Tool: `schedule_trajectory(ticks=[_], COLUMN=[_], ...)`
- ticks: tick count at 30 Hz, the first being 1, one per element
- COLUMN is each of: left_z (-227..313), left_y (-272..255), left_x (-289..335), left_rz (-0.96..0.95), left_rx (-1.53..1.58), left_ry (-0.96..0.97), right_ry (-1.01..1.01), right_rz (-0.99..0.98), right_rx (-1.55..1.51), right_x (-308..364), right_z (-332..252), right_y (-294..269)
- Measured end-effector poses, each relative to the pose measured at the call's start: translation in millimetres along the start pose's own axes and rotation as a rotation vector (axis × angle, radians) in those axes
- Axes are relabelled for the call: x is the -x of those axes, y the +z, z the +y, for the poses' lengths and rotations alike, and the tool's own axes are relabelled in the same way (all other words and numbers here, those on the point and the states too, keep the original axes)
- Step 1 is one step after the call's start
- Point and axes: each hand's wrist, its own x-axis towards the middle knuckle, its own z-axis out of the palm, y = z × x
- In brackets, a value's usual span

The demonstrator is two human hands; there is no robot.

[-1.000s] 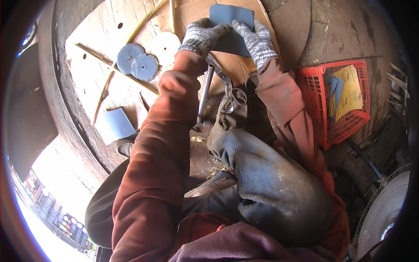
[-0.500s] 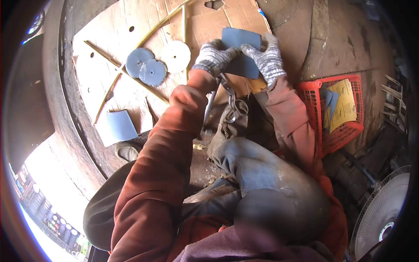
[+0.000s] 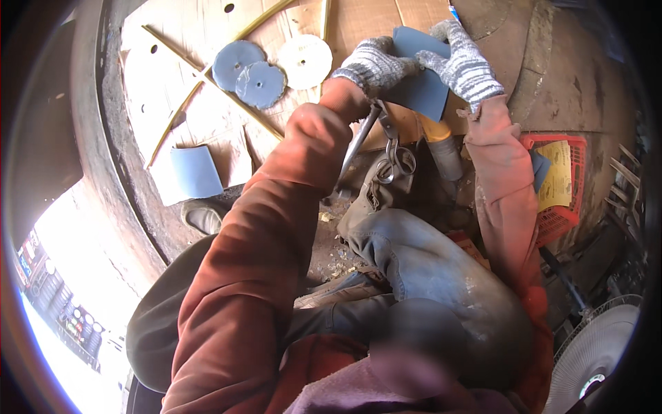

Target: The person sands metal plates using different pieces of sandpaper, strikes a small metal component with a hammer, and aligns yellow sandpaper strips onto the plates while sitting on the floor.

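Observation:
Both my hands wear grey-and-white knit gloves and hold one blue-grey sheet, which looks like sandpaper (image 3: 422, 96), above the cardboard. My left hand (image 3: 376, 67) grips its left edge with the fingers closed. On its right edge, my right hand (image 3: 465, 67) pinches it with the thumb on top. Just below the sheet lie metal scissors (image 3: 396, 164) by my knee, with a grey metal bar (image 3: 358, 143) beside them. A tool with a yellow and grey handle (image 3: 441, 148) lies partly hidden under the sheet.
On the cardboard (image 3: 227, 124) lie two blue-grey discs (image 3: 261, 86), a pale disc (image 3: 303, 63), crossed thin yellow strips (image 3: 176, 45) and another blue-grey sheet (image 3: 196, 172). A red plastic basket (image 3: 560, 226) holding papers stands at right, near a fan (image 3: 600, 352).
Both hands have shifted slightly right with the sheet, which is now more tilted. The view has shifted a little, and more of the yellow-and-grey handle shows.

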Motion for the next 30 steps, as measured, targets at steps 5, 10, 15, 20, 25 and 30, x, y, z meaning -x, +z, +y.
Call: schedule_trajectory(ticks=[5,10,15,20,25,30], left_z=[5.9,-1.7,1.6,0.3,-0.6,-2.7], left_y=[-6.0,-17.8,-28.2,-31.5,-21.6,-16.8], left_x=[-3.2,-12.9,-22.7,-25.8,-22.5,-26.3], left_rz=[0.050,-0.023,-0.111,-0.108,-0.025,0.061], left_rx=[0.060,0.278,0.251,0.398,0.501,0.567], left_ry=[0.117,0.225,0.189,0.191,0.226,0.223], right_ry=[-0.149,-0.244,-0.354,-0.340,-0.239,-0.031], right_rz=[0.183,0.237,0.351,0.394,0.464,0.372], right_rx=[0.200,0.295,0.271,0.176,-0.098,0.151], right_x=[0.9,1.3,9.2,13.7,19.0,24.7], right_z=[-3.7,-1.7,0.9,-3.3,1.6,-19.5], right_y=[8.0,18.4,20.6,21.5,31.5,15.9])
